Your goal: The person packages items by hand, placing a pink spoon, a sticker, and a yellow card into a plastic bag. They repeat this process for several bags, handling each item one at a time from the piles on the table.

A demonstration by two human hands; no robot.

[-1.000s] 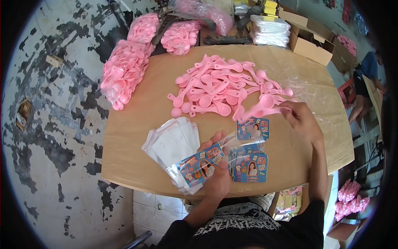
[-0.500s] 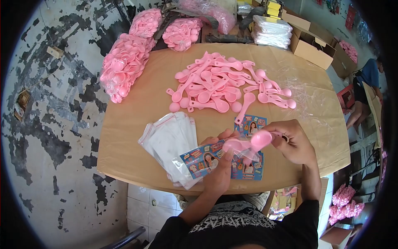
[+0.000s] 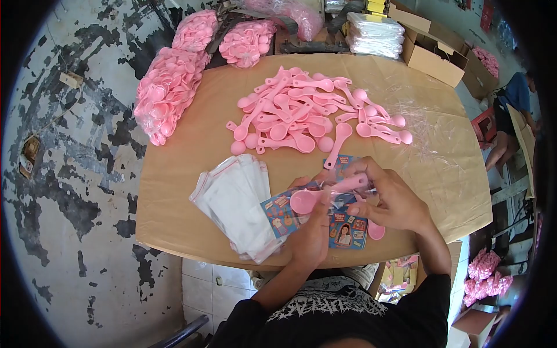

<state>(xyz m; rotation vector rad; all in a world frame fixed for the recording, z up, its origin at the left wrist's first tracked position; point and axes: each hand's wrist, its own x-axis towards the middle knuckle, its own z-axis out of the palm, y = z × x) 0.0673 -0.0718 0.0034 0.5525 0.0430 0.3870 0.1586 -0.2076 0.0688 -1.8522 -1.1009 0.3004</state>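
Fingers closed, my left hand (image 3: 310, 240) holds a clear plastic bag with a blue printed card (image 3: 278, 214). Across that hand lies a pink plastic spoon (image 3: 304, 202), bowl to the left, handle toward my right hand. My right hand (image 3: 397, 203) curls its fingers and thumb round the handle end. Below its fingers shows the bowl of a second pink spoon (image 3: 376, 231); its handle is hidden by the hand. More blue printed cards (image 3: 348, 232) lie on the table under my hands. Left of them is a fanned stack of clear zip bags (image 3: 232, 203).
A heap of pink spoons (image 3: 290, 113) covers the middle of the brown-covered table (image 3: 174, 214). Filled bags of spoons (image 3: 168, 87) stand at the back left. Stacked clear packets (image 3: 376, 36) and an open cardboard box (image 3: 435, 58) are behind. Another person (image 3: 513, 116) sits at the far right.
The spoon at my hands now lies with its bowl to the left over my left hand. My right hand has shifted to the handle end, and a second spoon bowl shows below it.
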